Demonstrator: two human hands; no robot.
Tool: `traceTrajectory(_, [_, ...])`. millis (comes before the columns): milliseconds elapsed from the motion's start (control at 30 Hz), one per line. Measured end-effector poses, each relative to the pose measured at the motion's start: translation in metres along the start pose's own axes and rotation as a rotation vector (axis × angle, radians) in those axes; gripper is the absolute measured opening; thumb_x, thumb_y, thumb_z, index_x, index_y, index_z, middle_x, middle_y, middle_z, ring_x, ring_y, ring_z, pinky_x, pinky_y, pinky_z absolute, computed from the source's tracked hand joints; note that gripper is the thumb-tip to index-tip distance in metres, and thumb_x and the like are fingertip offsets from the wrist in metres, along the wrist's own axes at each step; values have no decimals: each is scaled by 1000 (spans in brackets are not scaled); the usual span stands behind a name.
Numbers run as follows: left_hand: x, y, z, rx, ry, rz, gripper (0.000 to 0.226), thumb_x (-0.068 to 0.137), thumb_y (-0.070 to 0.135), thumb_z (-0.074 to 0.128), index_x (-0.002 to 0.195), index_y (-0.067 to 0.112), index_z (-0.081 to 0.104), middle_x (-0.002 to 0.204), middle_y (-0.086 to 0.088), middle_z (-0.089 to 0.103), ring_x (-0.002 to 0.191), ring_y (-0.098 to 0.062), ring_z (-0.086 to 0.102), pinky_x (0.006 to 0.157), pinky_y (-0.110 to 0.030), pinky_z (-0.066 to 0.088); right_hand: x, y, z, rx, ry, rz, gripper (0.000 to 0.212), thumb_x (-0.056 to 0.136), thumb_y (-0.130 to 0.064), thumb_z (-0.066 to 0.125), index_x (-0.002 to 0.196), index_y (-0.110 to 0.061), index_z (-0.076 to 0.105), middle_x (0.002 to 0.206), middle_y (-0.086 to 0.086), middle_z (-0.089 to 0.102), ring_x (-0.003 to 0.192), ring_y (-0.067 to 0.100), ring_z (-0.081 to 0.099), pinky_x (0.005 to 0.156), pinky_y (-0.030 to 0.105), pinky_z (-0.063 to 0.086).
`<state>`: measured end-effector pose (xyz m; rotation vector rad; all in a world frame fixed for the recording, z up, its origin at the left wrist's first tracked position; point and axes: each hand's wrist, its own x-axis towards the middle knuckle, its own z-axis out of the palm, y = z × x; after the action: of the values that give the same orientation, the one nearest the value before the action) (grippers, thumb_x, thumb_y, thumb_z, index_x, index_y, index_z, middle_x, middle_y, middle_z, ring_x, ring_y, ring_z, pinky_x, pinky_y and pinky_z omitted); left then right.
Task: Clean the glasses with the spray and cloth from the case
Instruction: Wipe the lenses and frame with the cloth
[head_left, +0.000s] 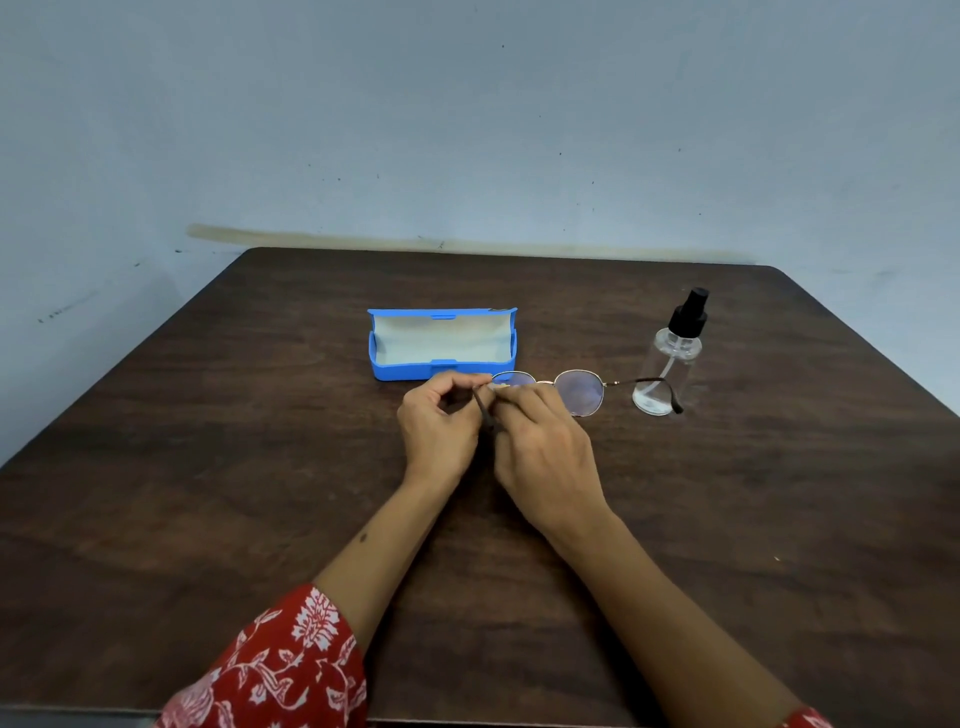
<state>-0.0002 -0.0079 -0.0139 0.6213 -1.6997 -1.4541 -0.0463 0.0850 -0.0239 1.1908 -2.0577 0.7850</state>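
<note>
Left hand: the left hand (436, 421) holds the glasses (563, 392) at their near end, with thumb and fingers curled and pinching the dark temple arm (483, 410) by the hinge
Right hand: the right hand (540, 447) touches the left hand and reaches over the lens next to it; its fingers are bent on the frame, and something pale shows at the fingertips, but I cannot tell if it is the cloth
Glasses: they are lifted a little over the tabletop (208, 467), between the two hands, and go out to the right of the right hand; the far temple arm is unfolded and passes in front of the spray bottle
Spray bottle: the spray bottle (667, 358) stands upright well to the right of the right hand, transparent with a black pump head, and no hand touches it
Case: the blue case (441, 345) lies open just beyond the left hand; the pale lining inside is visible, and I cannot tell if the cloth is in it
Step in hand, as I judge: holding and unfolding the glasses, or maybe a first wipe of the lens
Next move needs: one hand keeps the frame steady by the hinge while the other becomes free to take the spray bottle, with a soft grip because the frame looks thin
</note>
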Motion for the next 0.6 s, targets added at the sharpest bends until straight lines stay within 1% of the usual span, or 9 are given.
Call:
traceTrajectory(67, [-1, 1, 0, 6, -1, 10, 9, 76, 7, 73, 82, 13, 72, 81, 1, 72, 81, -12, 69, 78, -23, 54, 1, 0, 0, 0, -4, 9, 30, 80, -4, 42, 90, 0, 69, 92, 9, 68, 90, 22, 55, 84, 26, 45])
traceTrajectory(167, [0, 1, 0, 12, 1, 8, 10, 76, 7, 74, 81, 15, 73, 79, 3, 72, 78, -9, 69, 77, -23, 54, 6, 3, 0, -34, 7, 71, 30, 88, -7, 40, 99, 3, 67, 104, 13, 66, 101, 25, 58, 93, 27, 41])
traceTrajectory(233, [0, 0, 1, 5, 6, -2, 9, 75, 6, 74, 81, 14, 74, 78, 3, 73, 76, -9, 69, 76, -25, 54, 7, 3, 0, -51, 6, 81, 31, 90, -10, 40, 100, 3, 67, 107, 14, 65, 103, 27, 59, 95, 29, 40])
traceTrajectory(333, [1, -1, 1, -11, 10, -23, 9, 75, 7, 75, 81, 13, 74, 80, 0, 74, 78, -12, 70, 78, -28, 55, 4, 1, -1, -49, -10, 70, 33, 84, -7, 39, 97, 2, 68, 101, 12, 66, 98, 25, 57, 90, 28, 42])
traceTrajectory(467, [1, -1, -1, -22, 29, -35, 7, 76, 6, 73, 83, 9, 73, 82, -5, 73, 82, -18, 70, 81, -34, 56, -1, -3, -4, -13, -68, 64, 33, 75, -8, 40, 90, -3, 70, 89, 6, 67, 85, 24, 58, 75, 26, 48])
traceTrajectory(533, [1, 0, -1, -18, 47, -23, 7, 77, 4, 72, 82, 9, 72, 82, -6, 73, 81, -19, 69, 81, -34, 56, -1, -4, -7, 26, -66, 78, 32, 74, -10, 41, 84, -6, 70, 86, 3, 67, 84, 21, 57, 69, 23, 45])
traceTrajectory(600, [2, -1, -1, -16, 77, -19, 7, 77, 3, 71, 82, 9, 72, 81, -5, 72, 81, -18, 69, 80, -31, 55, -2, -4, -9, 69, -52, 78, 28, 73, -11, 42, 77, -7, 70, 82, 2, 67, 81, 20, 56, 68, 23, 43])
